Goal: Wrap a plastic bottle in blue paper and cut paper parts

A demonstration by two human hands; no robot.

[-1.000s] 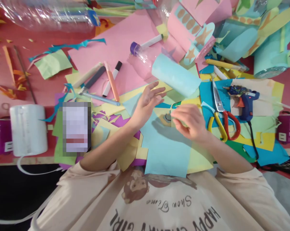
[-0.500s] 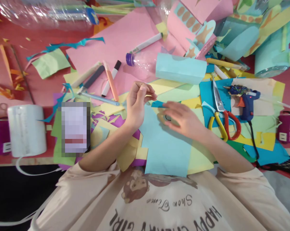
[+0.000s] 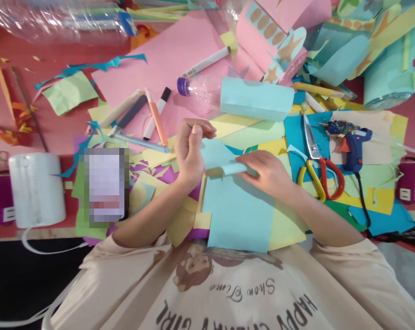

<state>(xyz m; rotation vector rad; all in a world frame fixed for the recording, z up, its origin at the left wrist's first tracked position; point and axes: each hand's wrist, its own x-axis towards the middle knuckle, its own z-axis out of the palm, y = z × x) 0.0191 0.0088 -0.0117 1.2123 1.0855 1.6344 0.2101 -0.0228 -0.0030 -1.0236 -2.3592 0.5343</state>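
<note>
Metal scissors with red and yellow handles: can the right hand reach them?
Probably yes: the scissors lie uncovered close beside the right hand, though it holds a small light blue paper-like piece.

In front of you, a red table (image 3: 64, 132) spans the view from side to side, its near edge (image 3: 1, 234) a pale strip. Below it on your left lies a black area (image 3: 8, 275), too dark to read; on your right, a grey surface (image 3: 401, 275), perhaps floor. Light over your table is bright, glinting softly.

Bright light; soft shadows — edge distortion
</note>
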